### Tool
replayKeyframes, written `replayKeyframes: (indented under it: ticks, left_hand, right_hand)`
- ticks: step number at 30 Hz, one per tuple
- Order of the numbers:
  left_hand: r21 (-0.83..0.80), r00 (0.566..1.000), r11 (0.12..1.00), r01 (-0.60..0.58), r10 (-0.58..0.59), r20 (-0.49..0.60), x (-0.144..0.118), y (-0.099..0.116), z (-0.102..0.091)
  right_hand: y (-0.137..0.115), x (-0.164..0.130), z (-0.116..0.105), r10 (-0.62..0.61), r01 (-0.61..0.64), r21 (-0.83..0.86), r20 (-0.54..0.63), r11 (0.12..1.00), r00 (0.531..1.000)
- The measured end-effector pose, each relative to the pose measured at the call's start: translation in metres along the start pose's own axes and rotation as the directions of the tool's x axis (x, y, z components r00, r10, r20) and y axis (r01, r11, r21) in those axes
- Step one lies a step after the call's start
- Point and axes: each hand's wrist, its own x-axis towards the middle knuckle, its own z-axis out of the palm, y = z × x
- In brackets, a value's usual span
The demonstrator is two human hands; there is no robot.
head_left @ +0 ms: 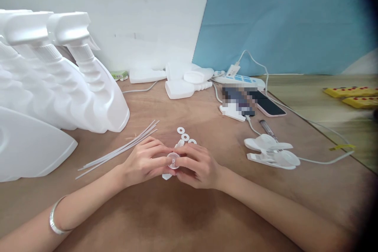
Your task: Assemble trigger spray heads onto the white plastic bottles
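Note:
My left hand (144, 161) and my right hand (196, 165) meet over the brown table (189, 212), fingertips together around a small white spray-trigger part (173, 161) with a round collar facing me. Both hands grip it. Just beyond the fingers lie three white ring washers (185, 136) flat on the table. A bundle of thin white dip tubes (118, 149) lies to the left of my left hand. My left wrist wears a silver bangle (54, 216).
Several white spray bottles (73, 82) stand at the left. More white trigger parts (271, 151) lie at the right, near a phone (270, 106), a cable and a power strip (239, 80). White bottle pieces (186, 80) lie at the back. Yellow blocks (354, 96) sit far right.

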Motion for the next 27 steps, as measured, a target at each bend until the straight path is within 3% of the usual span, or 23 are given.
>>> replayKeyframes:
  ticks: [9, 13, 21, 27]
  left_hand:
    - [0.0, 0.999, 1.0, 0.003, -0.003, 0.047, 0.002, 0.002, -0.003]
    - [0.014, 0.999, 1.0, -0.005, 0.004, 0.047, 0.003, 0.001, -0.002]
    - [-0.019, 0.987, 0.993, 0.114, -0.111, 0.119, 0.001, 0.004, 0.0]
    - [0.018, 0.983, 0.993, 0.12, -0.121, 0.141, 0.002, 0.007, 0.001]
  right_hand:
    - [0.006, 0.003, -0.005, -0.118, 0.119, -0.055, 0.03, 0.991, 0.993]
    - [0.007, 0.002, -0.004, -0.096, 0.096, -0.014, 0.022, 0.995, 0.995]
    - [0.01, -0.006, 0.003, 0.059, -0.057, 0.069, -0.018, 0.996, 0.998]
    - [0.01, -0.006, 0.002, 0.08, -0.08, 0.073, -0.005, 0.994, 0.997]
